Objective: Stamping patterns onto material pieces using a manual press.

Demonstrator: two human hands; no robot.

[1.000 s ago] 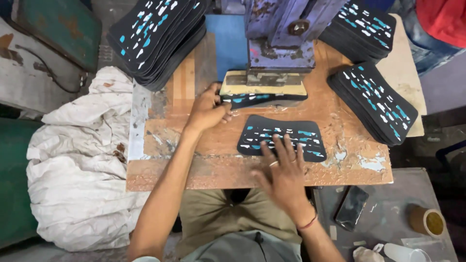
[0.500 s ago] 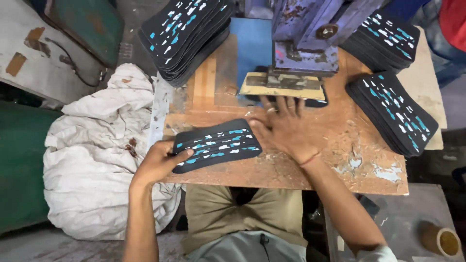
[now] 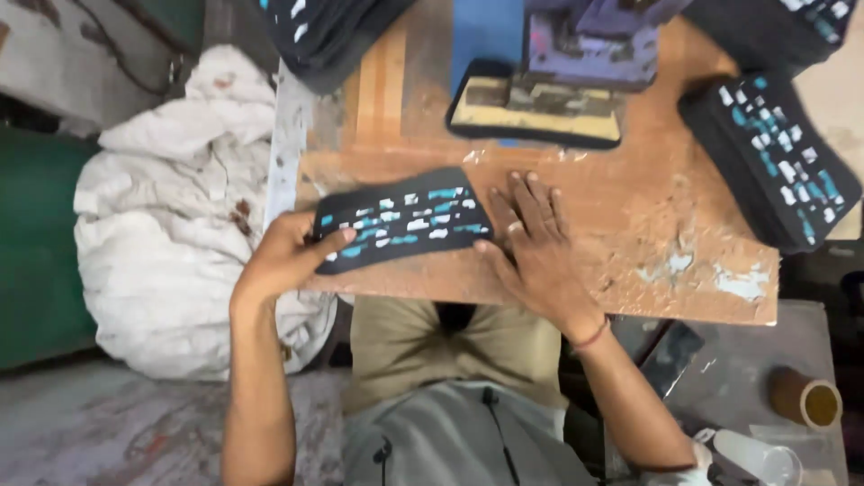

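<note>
A black curved sheet with teal and white marks (image 3: 405, 219) lies at the left front of the worn wooden table (image 3: 630, 243). My left hand (image 3: 286, 261) grips its left end, thumb on top. My right hand (image 3: 536, 241) rests flat on the table, fingers spread, its thumb at the sheet's right end. Behind my right hand a black-rimmed tan block (image 3: 535, 110) sits under a purple press machine (image 3: 589, 40).
Stacks of the same black patterned sheets stand at the back left (image 3: 328, 27) and at the right (image 3: 774, 157). A white cloth bundle (image 3: 180, 225) lies left of the table. A phone (image 3: 670, 355) and a cup (image 3: 805, 400) sit on a lower surface at the right.
The sheet slid from the table's middle to the left front. My left hand left the block and took the sheet's left end. My right hand came off the sheet and lies beside it.
</note>
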